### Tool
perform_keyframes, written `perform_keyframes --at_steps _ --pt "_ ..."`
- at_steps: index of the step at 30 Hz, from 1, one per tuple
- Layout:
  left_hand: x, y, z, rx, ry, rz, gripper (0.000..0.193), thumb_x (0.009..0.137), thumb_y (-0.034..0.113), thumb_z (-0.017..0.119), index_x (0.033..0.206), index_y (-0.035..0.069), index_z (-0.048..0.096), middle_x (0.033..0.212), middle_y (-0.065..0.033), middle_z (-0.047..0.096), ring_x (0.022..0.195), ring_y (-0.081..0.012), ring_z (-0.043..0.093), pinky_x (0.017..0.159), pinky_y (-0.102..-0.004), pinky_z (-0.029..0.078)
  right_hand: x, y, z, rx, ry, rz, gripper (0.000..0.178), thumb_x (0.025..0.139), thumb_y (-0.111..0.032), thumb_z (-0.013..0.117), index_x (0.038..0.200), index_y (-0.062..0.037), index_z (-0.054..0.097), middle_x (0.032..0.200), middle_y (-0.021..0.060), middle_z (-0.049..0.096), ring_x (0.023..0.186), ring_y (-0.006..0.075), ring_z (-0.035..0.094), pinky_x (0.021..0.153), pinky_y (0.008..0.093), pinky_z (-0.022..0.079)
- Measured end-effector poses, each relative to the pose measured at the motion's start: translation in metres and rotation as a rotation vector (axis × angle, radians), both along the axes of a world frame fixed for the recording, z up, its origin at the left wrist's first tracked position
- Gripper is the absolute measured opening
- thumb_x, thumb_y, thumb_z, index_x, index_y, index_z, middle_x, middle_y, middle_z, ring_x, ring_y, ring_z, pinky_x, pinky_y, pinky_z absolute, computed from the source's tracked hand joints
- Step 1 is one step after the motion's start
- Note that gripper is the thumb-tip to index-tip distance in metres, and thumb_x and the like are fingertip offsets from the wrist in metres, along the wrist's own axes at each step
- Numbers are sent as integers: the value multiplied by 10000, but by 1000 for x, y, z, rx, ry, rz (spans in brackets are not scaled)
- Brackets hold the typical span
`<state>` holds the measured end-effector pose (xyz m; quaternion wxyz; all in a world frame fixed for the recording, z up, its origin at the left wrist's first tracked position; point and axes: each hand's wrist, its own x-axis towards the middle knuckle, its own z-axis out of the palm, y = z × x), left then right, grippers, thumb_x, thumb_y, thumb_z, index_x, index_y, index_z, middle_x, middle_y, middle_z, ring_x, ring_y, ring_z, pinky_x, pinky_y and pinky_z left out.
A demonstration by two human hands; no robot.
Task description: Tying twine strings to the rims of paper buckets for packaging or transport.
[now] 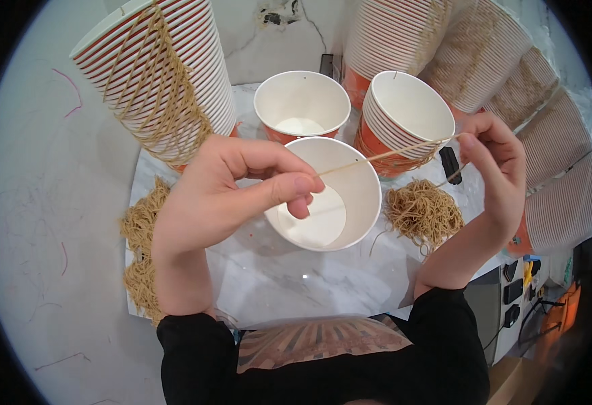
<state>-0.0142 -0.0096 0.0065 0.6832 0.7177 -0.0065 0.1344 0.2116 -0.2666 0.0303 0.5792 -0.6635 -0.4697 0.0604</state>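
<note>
A thin tan string [383,156] is drawn taut above the table between my two hands. My left hand [232,185] pinches one end between thumb and fingers, over a wide white paper tub [361,196] whose open mouth faces me. Farther right, my right hand [497,158] grips the other end, with more string trailing down from it. Below that hand lies a loose tangle of tan string [425,210]. Just left of my right hand, a short stack of white-and-orange paper tubs [414,104] has string around its side. A separate paper tub [302,94] stands behind the near one.
A tall tub stack [167,61] laced with string leans at the far left, above another string heap [140,236]. Several wrapped tub stacks [478,54] fill the far right. A small black object [450,165] lies on the marble-patterned table [302,287].
</note>
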Motion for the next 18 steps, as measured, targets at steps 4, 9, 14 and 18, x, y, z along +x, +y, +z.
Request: perform_keyframes --at_steps 4,9,14,18 --pt "6 1 -4 -1 -55 76 127 958 50 685 980 -43 768 794 -59 738 764 -106 684 738 -250 530 14 -19 3 -48 -69 -42 85 957 -72 707 981 -7 657 914 -25 631 827 39 555 751 197 432" --pt "9 -16 -2 64 -71 110 116 946 46 691 962 -48 758 811 -73 742 780 -115 694 769 -268 546 3 -13 4 -242 -318 13 293 835 -101 828 1050 9 663 1015 43 693 950 114 649 864 258 500" --pt "17 -19 -12 112 -14 110 102 915 40 705 947 -41 758 812 -73 750 789 -119 703 787 -271 550 -40 46 -19 -136 -74 280 534 760 -113 894 1201 0 614 1140 75 681 1132 182 659 1003 326 503" --pt "17 -20 -8 132 -29 119 95 891 46 735 930 -34 768 809 -61 753 789 -100 689 762 -249 527 -61 64 -30 -118 155 392 429 859 -54 824 1215 -4 589 1098 46 663 1051 124 662 936 275 523"
